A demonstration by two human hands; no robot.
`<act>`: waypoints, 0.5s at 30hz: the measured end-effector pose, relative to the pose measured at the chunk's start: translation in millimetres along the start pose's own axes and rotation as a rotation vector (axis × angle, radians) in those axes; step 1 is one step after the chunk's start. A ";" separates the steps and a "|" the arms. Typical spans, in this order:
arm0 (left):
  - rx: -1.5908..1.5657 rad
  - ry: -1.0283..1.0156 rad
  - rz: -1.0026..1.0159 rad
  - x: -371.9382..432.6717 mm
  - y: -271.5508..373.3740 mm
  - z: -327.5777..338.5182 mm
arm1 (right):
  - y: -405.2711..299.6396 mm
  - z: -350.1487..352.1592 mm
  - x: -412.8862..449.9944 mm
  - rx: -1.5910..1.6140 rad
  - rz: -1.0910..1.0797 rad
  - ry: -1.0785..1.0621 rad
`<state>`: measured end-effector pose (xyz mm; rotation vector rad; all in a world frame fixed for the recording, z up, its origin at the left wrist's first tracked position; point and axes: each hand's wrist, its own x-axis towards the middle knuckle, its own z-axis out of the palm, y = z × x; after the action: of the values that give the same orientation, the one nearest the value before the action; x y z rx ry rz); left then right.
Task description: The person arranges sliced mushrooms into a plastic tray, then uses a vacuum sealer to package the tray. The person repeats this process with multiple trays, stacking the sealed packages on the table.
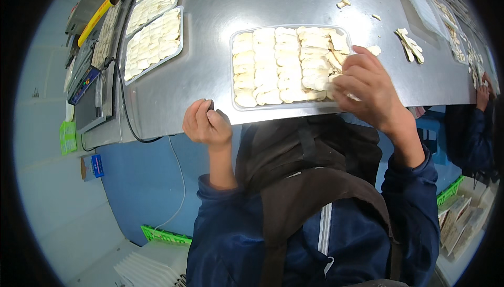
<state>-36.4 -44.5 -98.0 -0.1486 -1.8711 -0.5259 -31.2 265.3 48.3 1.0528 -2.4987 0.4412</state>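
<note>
A clear plastic tray [289, 107] lies before me near the front edge of the steel table, filled with pale sliced pieces [265, 66], perhaps mushroom, overlapping in columns. The right-hand end of the tray holds pieces lying at mixed angles. My right hand [364, 86] is over that right end, its fingers bent and slightly blurred; whether a piece is between them is unclear. Left of the tray, my left hand [206, 123] hovers at the table's front edge with its fingers curled in, and nothing shows in it.
Filled trays [155, 45] stand at the left, near a yellow tube [94, 21] and a black cable [128, 114]. Loose slices [409, 46] lie right of my tray. Farther right are an empty-looking tray [419, 5], more slices and a co-worker's hands [483, 92].
</note>
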 end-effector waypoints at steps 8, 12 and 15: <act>-0.016 -0.001 -0.015 -1.2 -0.2 1.5 | -0.8 14.7 7.8 -0.022 -0.048 -0.067; 0.007 0.012 0.004 -2.7 -0.3 2.0 | 17.7 -4.0 -9.4 -0.065 0.117 0.012; -0.009 0.011 0.030 1.1 -0.1 -0.3 | 56.8 -24.1 -30.6 -0.201 0.320 0.030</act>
<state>-36.6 -44.9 -96.9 -0.1788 -1.8538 -0.5135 -47.6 332.2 47.4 0.5679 -2.6259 0.2840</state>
